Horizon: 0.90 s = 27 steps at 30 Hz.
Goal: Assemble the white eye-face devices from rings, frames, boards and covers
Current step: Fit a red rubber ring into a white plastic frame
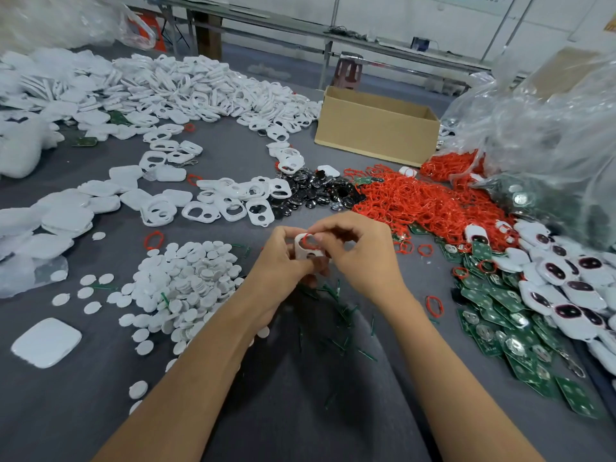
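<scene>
Holding a white frame (308,250) above the grey table (233,155), the left hand (283,258) curls around it while the right hand (360,248) pinches a red ring (306,241) onto its big hole.

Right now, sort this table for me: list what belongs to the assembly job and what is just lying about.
In the job: white frame with red ring, in left hand and right hand; red ring pile; green boards; white covers; spare frames.
Lying about: cardboard box; plastic bags; stool.
</scene>
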Motion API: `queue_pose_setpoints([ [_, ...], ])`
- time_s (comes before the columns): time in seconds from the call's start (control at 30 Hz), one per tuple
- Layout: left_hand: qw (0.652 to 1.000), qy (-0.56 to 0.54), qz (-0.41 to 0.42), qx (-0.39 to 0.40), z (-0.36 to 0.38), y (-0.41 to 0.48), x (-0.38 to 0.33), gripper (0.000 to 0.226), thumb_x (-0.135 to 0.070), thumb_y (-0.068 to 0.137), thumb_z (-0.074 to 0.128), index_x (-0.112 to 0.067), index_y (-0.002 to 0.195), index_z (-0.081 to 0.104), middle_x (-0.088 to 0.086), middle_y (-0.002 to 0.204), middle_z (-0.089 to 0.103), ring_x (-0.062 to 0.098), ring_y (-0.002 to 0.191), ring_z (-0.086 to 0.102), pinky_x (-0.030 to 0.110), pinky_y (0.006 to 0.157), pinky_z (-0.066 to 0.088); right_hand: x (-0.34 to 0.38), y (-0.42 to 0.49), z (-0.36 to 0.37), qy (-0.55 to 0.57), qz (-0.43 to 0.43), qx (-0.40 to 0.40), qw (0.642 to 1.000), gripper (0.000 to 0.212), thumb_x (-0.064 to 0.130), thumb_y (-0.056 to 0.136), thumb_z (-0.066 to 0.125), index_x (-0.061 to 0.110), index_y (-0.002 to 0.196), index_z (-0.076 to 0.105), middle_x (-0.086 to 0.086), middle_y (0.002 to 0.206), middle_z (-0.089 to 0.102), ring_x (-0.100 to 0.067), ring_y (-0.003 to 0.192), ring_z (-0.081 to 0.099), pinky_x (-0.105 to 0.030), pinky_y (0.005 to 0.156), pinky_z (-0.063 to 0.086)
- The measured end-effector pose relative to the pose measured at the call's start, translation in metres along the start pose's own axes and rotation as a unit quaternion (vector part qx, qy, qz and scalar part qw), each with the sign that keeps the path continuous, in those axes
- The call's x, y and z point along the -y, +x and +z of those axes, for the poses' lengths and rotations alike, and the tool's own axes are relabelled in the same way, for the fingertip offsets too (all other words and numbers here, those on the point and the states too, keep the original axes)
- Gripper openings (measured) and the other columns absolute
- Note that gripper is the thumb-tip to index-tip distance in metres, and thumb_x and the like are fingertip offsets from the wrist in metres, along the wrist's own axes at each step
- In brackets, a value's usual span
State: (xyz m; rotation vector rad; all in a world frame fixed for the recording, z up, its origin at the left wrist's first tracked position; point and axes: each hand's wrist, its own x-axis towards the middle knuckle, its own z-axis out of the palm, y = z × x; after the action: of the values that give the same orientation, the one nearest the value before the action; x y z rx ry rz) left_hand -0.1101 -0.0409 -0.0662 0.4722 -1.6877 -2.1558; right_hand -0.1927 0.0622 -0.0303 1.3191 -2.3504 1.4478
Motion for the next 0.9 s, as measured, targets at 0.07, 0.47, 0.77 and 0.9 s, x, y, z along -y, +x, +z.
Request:
queue_pose_setpoints([
  [0.07, 1.0, 0.002, 0.009, 0.007, 0.0, 0.0, -0.002, 0.03, 0.008, 0.084, 0.066, -0.014, 0.103, 0.054, 0.005, 0.078, 0.068, 0.013, 0.06, 0.064, 0.021, 0.046, 0.045, -0.001, 0.0, 0.001, -0.023, -0.015, -0.017, 0.999, 0.016, -0.001, 0.08, 0.069, 0.013, 0.085, 0.075, 0.006, 0.081, 0.068, -0.005, 0.076, 0.06, -0.019, 0.072, 0.048],
  [0.47, 0.995, -0.063, -0.024, 0.072, 0.005, -0.004, -0.008, 0.016, 0.006, 0.092, 0.055, -0.006, 0.095, 0.064, 0.008, 0.088, 0.072, 0.013, 0.07, 0.069, 0.026, 0.062, 0.058, -0.006, -0.003, 0.012, -0.1, -0.076, -0.062, 0.99, 0.009, 0.001, 0.081, 0.068, 0.008, 0.083, 0.074, -0.005, 0.082, 0.068, -0.02, 0.077, 0.062, -0.032, 0.072, 0.049],
  [0.77, 0.992, -0.089, -0.002, 0.085, 0.005, -0.005, -0.007, 0.018, 0.008, 0.092, 0.052, -0.005, 0.095, 0.064, 0.003, 0.085, 0.074, 0.01, 0.075, 0.07, 0.024, 0.063, 0.057, -0.008, -0.004, 0.012, -0.099, -0.082, -0.073, 0.989, 0.01, 0.0, 0.08, 0.069, 0.007, 0.082, 0.075, -0.005, 0.082, 0.069, -0.019, 0.077, 0.062, -0.027, 0.073, 0.047],
  [0.9, 0.985, -0.142, -0.012, 0.097, 0.003, -0.004, -0.008, 0.017, 0.004, 0.094, 0.048, 0.001, 0.102, 0.062, 0.009, 0.094, 0.073, 0.014, 0.083, 0.069, 0.026, 0.071, 0.058, -0.008, -0.003, 0.011, -0.088, -0.089, -0.085, 0.988, 0.012, -0.003, 0.078, 0.069, 0.006, 0.081, 0.075, -0.004, 0.081, 0.069, -0.016, 0.077, 0.062, -0.017, 0.073, 0.045],
])
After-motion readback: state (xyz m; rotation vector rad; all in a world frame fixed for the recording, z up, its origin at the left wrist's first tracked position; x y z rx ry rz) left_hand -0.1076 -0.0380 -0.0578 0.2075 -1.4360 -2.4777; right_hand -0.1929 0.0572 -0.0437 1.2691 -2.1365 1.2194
